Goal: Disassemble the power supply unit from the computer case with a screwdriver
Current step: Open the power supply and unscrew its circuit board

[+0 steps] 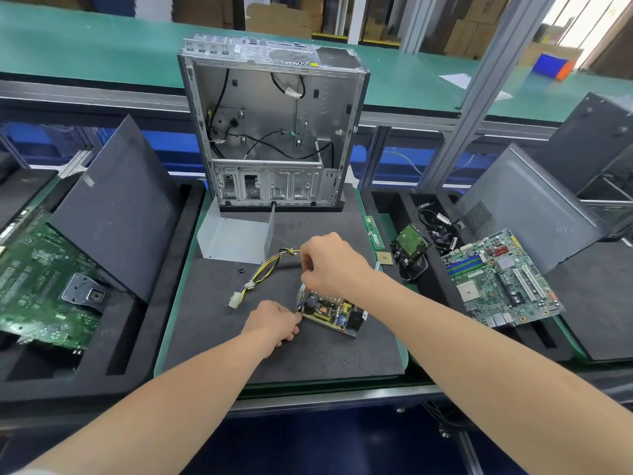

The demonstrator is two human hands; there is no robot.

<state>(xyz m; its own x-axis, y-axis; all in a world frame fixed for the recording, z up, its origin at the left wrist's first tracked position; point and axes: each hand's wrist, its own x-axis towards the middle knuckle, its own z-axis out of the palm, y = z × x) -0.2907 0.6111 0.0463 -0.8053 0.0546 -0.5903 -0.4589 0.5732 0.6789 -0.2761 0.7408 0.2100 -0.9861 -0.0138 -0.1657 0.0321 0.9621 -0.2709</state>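
Dark foam mat (pixel 308 358) mid-frame, bare room below and left of the power supply board (pixel 330 311), board lying flat, long axis from upper left to lower right, left hand (pixel 272 323) pinching its left corner, right hand (pixel 330 264) curled at its upper corner beside the wires (pixel 263 269), its grip I cannot tell, computer case (pixel 274 132) upright at the mat's upper edge.

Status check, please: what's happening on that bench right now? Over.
Left grip pinching power supply board near corner; right grip curled on its far edge. Board out of case, on mat. Cable harness trailing left.
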